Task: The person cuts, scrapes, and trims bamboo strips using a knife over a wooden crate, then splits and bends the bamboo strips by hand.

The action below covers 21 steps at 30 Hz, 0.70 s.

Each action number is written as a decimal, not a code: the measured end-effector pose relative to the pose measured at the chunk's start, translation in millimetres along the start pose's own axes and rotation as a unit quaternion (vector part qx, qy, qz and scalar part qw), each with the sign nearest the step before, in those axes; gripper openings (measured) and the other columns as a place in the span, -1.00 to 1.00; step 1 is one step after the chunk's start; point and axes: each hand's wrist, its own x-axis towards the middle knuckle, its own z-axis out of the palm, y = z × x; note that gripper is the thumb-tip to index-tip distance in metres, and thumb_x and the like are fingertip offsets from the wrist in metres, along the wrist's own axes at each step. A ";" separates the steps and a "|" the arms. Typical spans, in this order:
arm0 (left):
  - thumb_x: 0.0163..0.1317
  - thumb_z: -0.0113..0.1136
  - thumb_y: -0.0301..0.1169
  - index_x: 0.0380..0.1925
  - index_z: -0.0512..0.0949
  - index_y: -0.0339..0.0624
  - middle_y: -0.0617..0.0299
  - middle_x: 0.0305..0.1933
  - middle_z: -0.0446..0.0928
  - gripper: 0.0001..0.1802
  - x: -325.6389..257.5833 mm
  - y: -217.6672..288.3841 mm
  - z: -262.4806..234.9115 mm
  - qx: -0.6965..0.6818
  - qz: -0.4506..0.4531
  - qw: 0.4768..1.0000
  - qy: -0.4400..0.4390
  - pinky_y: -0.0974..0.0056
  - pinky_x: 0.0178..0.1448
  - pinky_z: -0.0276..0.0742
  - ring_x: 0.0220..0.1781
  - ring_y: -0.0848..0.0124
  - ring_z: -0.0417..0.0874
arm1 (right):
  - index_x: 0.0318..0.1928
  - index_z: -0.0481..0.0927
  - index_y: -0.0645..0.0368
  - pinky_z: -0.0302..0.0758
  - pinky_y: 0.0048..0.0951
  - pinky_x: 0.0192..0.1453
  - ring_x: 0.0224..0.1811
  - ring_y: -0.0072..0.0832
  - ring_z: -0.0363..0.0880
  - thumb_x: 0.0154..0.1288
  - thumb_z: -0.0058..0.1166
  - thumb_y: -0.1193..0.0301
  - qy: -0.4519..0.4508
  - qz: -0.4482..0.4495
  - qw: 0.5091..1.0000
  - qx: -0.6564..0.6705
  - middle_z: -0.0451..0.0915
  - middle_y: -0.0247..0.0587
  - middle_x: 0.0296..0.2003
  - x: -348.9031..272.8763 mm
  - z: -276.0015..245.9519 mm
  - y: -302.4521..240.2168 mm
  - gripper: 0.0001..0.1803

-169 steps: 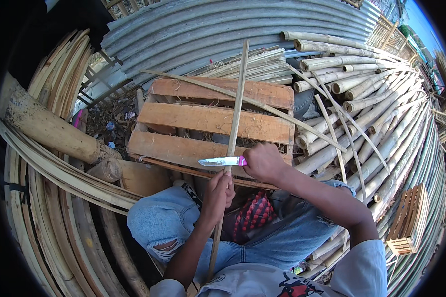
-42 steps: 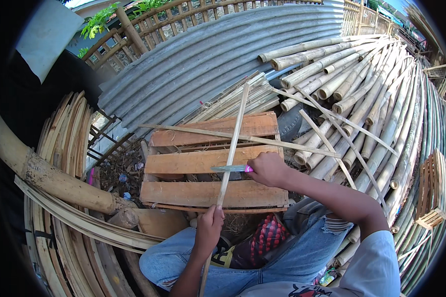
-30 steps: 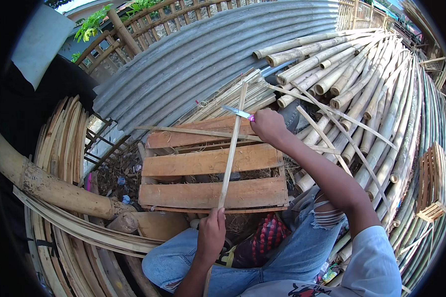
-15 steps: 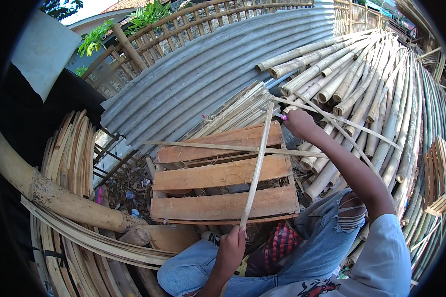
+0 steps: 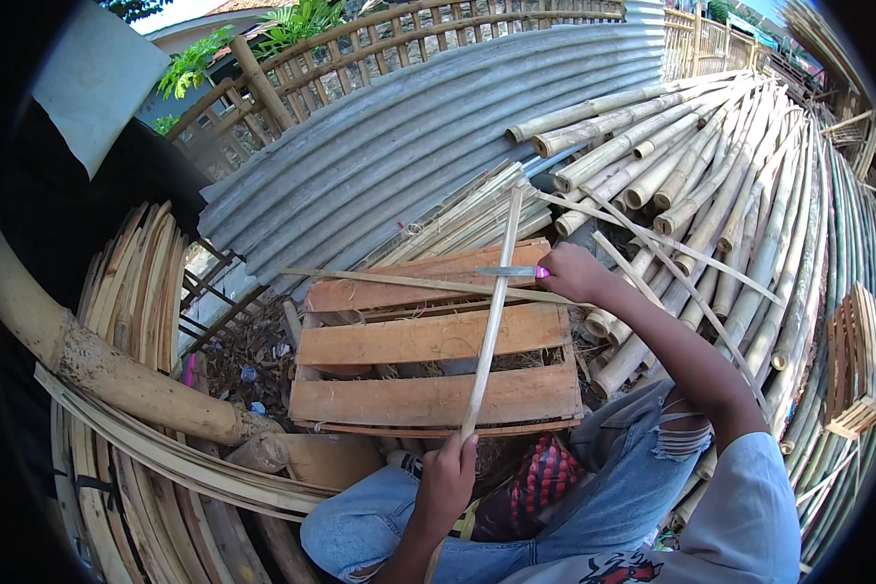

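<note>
My left hand [image 5: 445, 487] is closed round the lower end of a long pale bamboo strip [image 5: 490, 350], which slants up and away from me over a slatted wooden crate [image 5: 438, 397]. In my right hand [image 5: 576, 273] is a knife [image 5: 508, 272] with a pink handle; my fingers wrap round that handle. Its blade points left and lies across the strip, above its middle. Another bamboo strip [image 5: 380, 281] lies crosswise on the crate's far slat, passing behind the held one. Thin shavings are scattered on the crate.
Several bamboo poles [image 5: 691, 209] are stacked to the right, with a small slatted crate [image 5: 855, 360] on them. Corrugated metal sheeting [image 5: 428, 127] stands behind. Split strips [image 5: 131, 292] and a thick bamboo pole [image 5: 117, 380] are at left. A strip bundle [image 5: 457, 219] lies beyond the crate.
My right hand has come nearer along the strip, bringing the knife from near its far end toward the middle. My left hand keeps its hold, and the view has shifted slightly.
</note>
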 end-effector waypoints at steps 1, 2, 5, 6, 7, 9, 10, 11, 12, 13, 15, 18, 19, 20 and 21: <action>0.35 -0.06 -0.32 -0.50 0.42 -0.36 0.09 -0.73 0.39 -0.67 0.5 -0.4 1.6 -0.010 0.018 1.000 0.008 0.20 -0.54 0.34 -0.69 0.27 0.49 | -0.58 0.55 0.25 0.47 -0.06 -0.25 -0.44 0.03 0.54 0.11 -0.08 0.25 -0.013 0.006 1.000 -0.023 0.52 0.13 -0.58 7.7 -1.1 6.5 -0.67; 0.35 -0.06 -0.33 -0.51 0.42 -0.37 0.08 -0.73 0.40 -0.67 -0.4 -0.8 3.1 -0.021 0.033 0.999 0.016 0.18 -0.54 0.34 -0.69 0.23 0.50 | -0.58 0.55 0.25 0.47 -0.06 -0.25 -0.44 0.03 0.54 0.11 -0.08 0.25 -0.014 0.004 1.000 -0.022 0.52 0.13 -0.58 14.4 1.2 8.7 -0.67; 0.35 -0.06 -0.33 -0.51 0.42 -0.37 0.04 -0.72 0.40 -0.67 8.1 -0.2 -3.0 0.016 0.020 0.999 0.044 0.16 -0.53 0.34 -0.67 0.17 0.50 | -0.58 0.58 0.25 0.49 -0.05 -0.30 -0.46 0.05 0.55 0.10 -0.09 0.28 0.030 0.031 0.998 -0.047 0.54 0.16 -0.56 33.6 10.4 -5.3 -0.68; 0.35 -0.06 -0.33 -0.51 0.42 -0.37 0.04 -0.72 0.40 -0.67 8.6 1.0 -4.5 0.015 0.019 0.999 0.046 0.16 -0.53 0.34 -0.67 0.17 0.50 | -0.58 0.58 0.25 0.49 -0.05 -0.30 -0.46 0.05 0.55 0.10 -0.09 0.28 0.029 0.029 0.998 -0.047 0.54 0.16 -0.56 37.8 12.9 -3.9 -0.68; 0.35 -0.06 -0.33 -0.47 0.42 -0.38 -0.07 -0.68 0.41 -0.69 9.4 2.9 -5.8 0.010 0.008 0.999 0.035 0.09 -0.50 0.35 -0.59 0.03 0.51 | -0.57 0.59 0.26 0.50 -0.05 -0.30 -0.46 0.04 0.57 0.10 -0.09 0.29 0.046 0.072 0.995 -0.060 0.55 0.15 -0.55 45.3 17.1 2.5 -0.68; 0.35 -0.06 -0.33 -0.44 0.43 -0.40 -0.19 -0.64 0.42 -0.69 8.1 -3.4 -4.2 0.026 0.003 0.999 0.033 0.01 -0.48 0.36 -0.51 -0.11 0.52 | -0.56 0.59 0.29 0.52 -0.07 -0.30 -0.44 0.01 0.60 0.10 -0.09 0.30 0.078 0.134 0.986 -0.064 0.57 0.14 -0.54 58.1 14.0 11.2 -0.68; 0.35 -0.06 -0.33 -0.44 0.43 -0.40 -0.19 -0.64 0.42 -0.69 7.8 -4.9 -4.8 0.028 0.002 0.999 0.037 0.01 -0.48 0.36 -0.51 -0.11 0.52 | -0.56 0.59 0.29 0.52 -0.07 -0.30 -0.44 0.01 0.60 0.10 -0.09 0.30 0.078 0.129 0.987 -0.062 0.57 0.14 -0.54 60.4 13.9 10.9 -0.68; 0.35 -0.07 -0.32 -0.44 0.43 -0.40 -0.18 -0.63 0.43 -0.68 7.7 -6.4 -6.0 0.016 0.005 0.999 0.038 0.01 -0.46 0.37 -0.49 -0.11 0.53 | -0.55 0.59 0.28 0.53 -0.07 -0.30 -0.43 0.01 0.60 0.09 -0.09 0.31 0.064 0.127 0.987 -0.076 0.58 0.14 -0.53 62.8 14.4 10.2 -0.70; 0.35 -0.07 -0.32 -0.44 0.43 -0.40 -0.18 -0.62 0.44 -0.68 7.8 -7.8 -8.0 0.004 0.009 0.999 0.039 0.02 -0.44 0.38 -0.48 -0.12 0.53 | -0.54 0.60 0.28 0.53 -0.08 -0.29 -0.42 0.01 0.60 0.09 -0.08 0.32 0.050 0.125 0.987 -0.091 0.58 0.14 -0.52 66.7 15.1 9.0 -0.71; 0.35 -0.07 -0.32 -0.44 0.43 -0.40 -0.18 -0.62 0.44 -0.68 5.9 -8.1 -7.5 0.002 0.004 0.999 0.041 0.02 -0.44 0.38 -0.48 -0.12 0.53 | -0.52 0.61 0.27 0.53 -0.08 -0.28 -0.39 0.00 0.61 0.10 -0.10 0.33 0.034 0.126 0.987 -0.090 0.59 0.15 -0.48 70.3 13.2 7.0 -0.71; 0.34 -0.06 -0.35 -0.51 0.42 -0.36 0.01 -0.73 0.39 -0.69 6.7 -1.2 -4.0 0.029 0.010 0.999 0.044 0.14 -0.51 0.35 -0.65 0.13 0.51 | -0.49 0.62 0.26 0.54 -0.08 -0.27 -0.37 -0.01 0.62 0.12 -0.11 0.33 0.054 0.165 0.981 -0.086 0.60 0.14 -0.45 78.6 11.9 32.7 -0.70; 0.35 -0.06 -0.34 -0.52 0.42 -0.35 0.07 -0.75 0.37 -0.68 -1.0 0.7 -1.6 -0.034 0.032 0.998 0.051 0.20 -0.53 0.34 -0.69 0.25 0.49 | -0.35 0.65 0.22 0.54 -0.09 -0.16 -0.24 -0.05 0.63 0.19 -0.11 0.31 0.086 0.266 0.956 -0.085 0.62 0.08 -0.34 90.0 -5.4 66.2 -0.69; 0.35 -0.07 -0.33 -0.53 0.41 -0.34 0.13 -0.76 0.35 -0.67 -1.1 -1.1 -4.1 -0.039 0.011 0.998 0.039 0.25 -0.54 0.32 -0.71 0.35 0.45 | -0.35 0.65 0.24 0.53 -0.10 -0.14 -0.22 -0.03 0.62 0.19 -0.10 0.29 0.091 0.266 0.956 -0.087 0.62 0.10 -0.34 88.9 -13.1 70.0 -0.68; 0.35 -0.07 -0.33 -0.53 0.41 -0.34 0.13 -0.76 0.35 -0.67 -0.3 -5.3 -6.9 -0.037 0.015 0.998 0.041 0.25 -0.54 0.32 -0.71 0.35 0.45 | -0.35 0.64 0.26 0.53 -0.11 -0.12 -0.21 -0.02 0.61 0.19 -0.09 0.26 0.095 0.266 0.955 -0.090 0.61 0.11 -0.35 88.4 -19.5 72.8 -0.67; 0.35 -0.07 -0.32 -0.53 0.41 -0.34 0.15 -0.76 0.34 -0.66 1.2 -10.3 -9.9 -0.048 -0.003 0.998 0.038 0.25 -0.54 0.31 -0.71 0.37 0.43 | -0.35 0.64 0.26 0.53 -0.11 -0.12 -0.21 -0.02 0.61 0.19 -0.09 0.26 0.100 0.266 0.955 -0.089 0.61 0.11 -0.35 89.4 -23.4 73.6 -0.67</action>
